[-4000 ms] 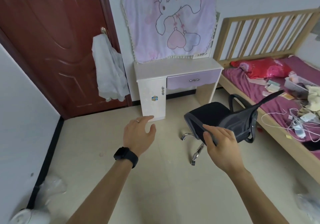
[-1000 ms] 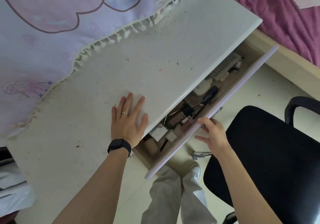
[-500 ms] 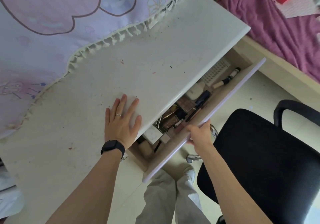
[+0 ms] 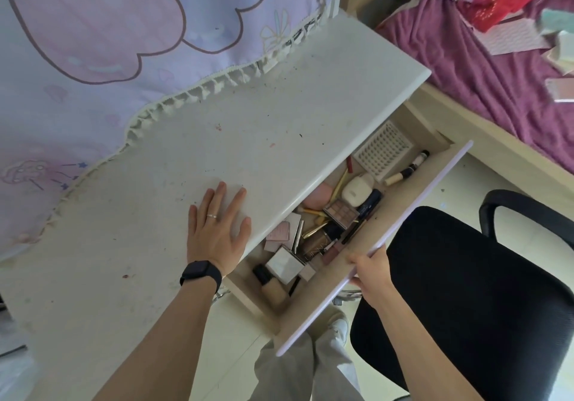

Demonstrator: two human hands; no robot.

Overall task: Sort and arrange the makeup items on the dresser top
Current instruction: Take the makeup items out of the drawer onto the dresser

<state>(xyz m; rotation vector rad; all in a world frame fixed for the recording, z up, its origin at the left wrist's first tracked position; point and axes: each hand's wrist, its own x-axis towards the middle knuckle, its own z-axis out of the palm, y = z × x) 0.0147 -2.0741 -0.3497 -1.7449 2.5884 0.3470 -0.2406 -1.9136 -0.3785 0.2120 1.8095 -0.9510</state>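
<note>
My left hand point(image 4: 217, 230) lies flat, fingers spread, on the white dresser top point(image 4: 217, 127) near its front edge. My right hand point(image 4: 371, 271) grips the lilac front panel of the pulled-out drawer point(image 4: 403, 223). Inside the drawer lie several makeup items: an eyeshadow palette point(image 4: 340, 213), a white compact point(image 4: 357, 188), a pink sponge point(image 4: 317, 196), a white perforated tray point(image 4: 383, 149), a foundation bottle point(image 4: 271, 285), a square white case point(image 4: 285, 263), and tubes and pencils. The dresser top carries only specks and stains.
A pink and lilac cartoon cloth point(image 4: 108, 43) hangs over the back of the dresser. A black office chair point(image 4: 466, 292) stands right behind the drawer. A bed with purple sheet point(image 4: 481, 74) lies to the right. My legs point(image 4: 304, 366) stand under the drawer.
Four seconds ago I stood across the room by the chair. In the last second the drawer has slid further out under my right hand, showing more items; my left hand stays flat on the top.
</note>
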